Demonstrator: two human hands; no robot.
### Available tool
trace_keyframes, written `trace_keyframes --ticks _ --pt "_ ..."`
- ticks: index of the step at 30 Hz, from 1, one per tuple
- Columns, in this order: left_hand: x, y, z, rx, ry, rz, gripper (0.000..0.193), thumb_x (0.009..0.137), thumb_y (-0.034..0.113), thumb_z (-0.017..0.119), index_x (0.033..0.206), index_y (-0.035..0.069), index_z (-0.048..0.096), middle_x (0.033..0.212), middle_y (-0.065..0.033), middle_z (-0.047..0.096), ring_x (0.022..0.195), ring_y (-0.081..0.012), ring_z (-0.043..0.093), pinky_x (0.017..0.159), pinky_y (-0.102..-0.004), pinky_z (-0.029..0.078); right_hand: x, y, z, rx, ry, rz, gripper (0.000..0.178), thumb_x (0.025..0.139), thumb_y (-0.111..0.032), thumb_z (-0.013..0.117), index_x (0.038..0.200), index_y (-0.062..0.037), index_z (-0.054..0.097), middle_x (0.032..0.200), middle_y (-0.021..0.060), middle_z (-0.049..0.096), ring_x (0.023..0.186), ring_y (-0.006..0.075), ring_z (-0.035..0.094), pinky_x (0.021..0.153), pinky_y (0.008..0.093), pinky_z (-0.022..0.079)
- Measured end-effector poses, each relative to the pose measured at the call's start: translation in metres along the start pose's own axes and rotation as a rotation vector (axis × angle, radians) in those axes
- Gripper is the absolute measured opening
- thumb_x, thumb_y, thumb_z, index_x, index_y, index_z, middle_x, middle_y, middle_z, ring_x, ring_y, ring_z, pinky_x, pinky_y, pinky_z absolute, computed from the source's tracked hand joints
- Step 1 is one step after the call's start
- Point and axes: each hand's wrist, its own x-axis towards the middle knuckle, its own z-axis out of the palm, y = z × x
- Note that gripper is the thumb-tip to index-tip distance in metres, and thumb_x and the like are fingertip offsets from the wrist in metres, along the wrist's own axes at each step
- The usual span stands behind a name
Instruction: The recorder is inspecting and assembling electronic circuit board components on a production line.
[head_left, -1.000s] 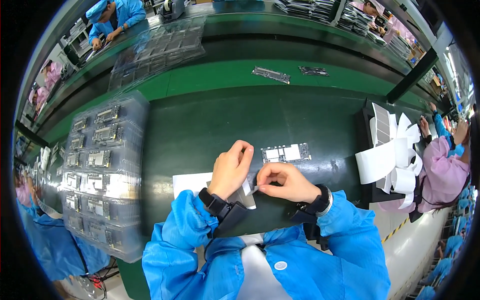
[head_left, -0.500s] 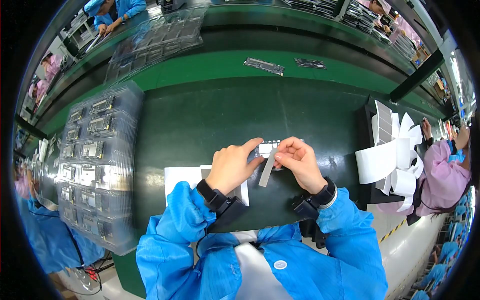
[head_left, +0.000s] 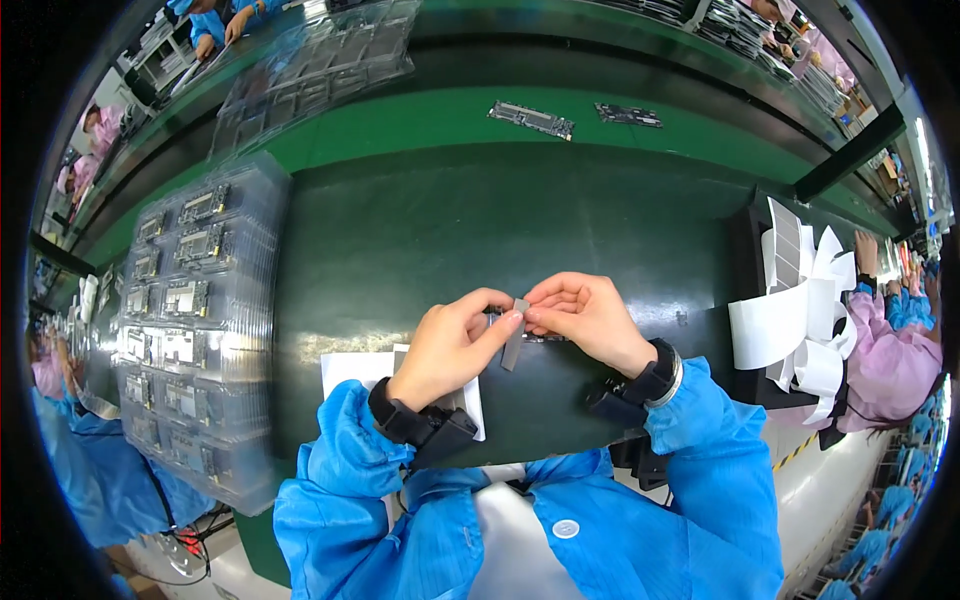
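Note:
A short grey strip (head_left: 511, 352) hangs between my two hands, its lower end pointing down toward me. My left hand (head_left: 445, 345) pinches it near the top between thumb and forefinger. At the same upper end, the fingertips of my right hand (head_left: 592, 318) are closed on the strip too. Just behind and below the fingers lies a small circuit board (head_left: 545, 338), mostly covered by my hands. White paper sheets (head_left: 350, 370) lie beside my left wrist, partly under that forearm.
Stacked clear trays (head_left: 240, 330) holding circuit boards stand at the left. On the right, a black box (head_left: 745, 250) holds curled white label strips (head_left: 770, 325). Two boards (head_left: 531, 120) lie on the far green ledge. Co-workers sit around the bench.
My left hand has come over to the strip and now pinches its upper end. The strip has shifted slightly left, and my hands have drawn together over the board.

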Motion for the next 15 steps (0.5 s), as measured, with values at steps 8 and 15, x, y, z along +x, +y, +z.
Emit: trace_keyframes --ticks 8,15 --pt "0.004 -0.017 0.009 -0.341 -0.008 0.017 0.012 0.094 0.017 0.056 0.093 0.005 0.056 0.063 0.0056 0.052 0.050 0.0008 0.039 0.043 -0.0196 0.025 -0.002 0.008 0.000 -0.029 -0.099 -0.131 0.012 0.084 0.001 0.064 0.096 0.0027 0.061 0.092 0.0066 0.064 0.086 0.0118 0.062 0.078 0.0249 0.051" --pt "0.010 -0.022 0.007 -0.464 0.163 -0.062 0.033 0.097 0.017 0.049 0.127 0.007 0.039 0.077 -0.0043 0.060 0.072 -0.0051 0.052 0.063 -0.0183 0.038 -0.017 0.006 -0.007 0.335 0.042 -0.317 0.012 0.085 0.004 0.062 0.095 0.0013 0.058 0.093 0.0071 0.061 0.087 0.0132 0.061 0.079 0.0257 0.050"
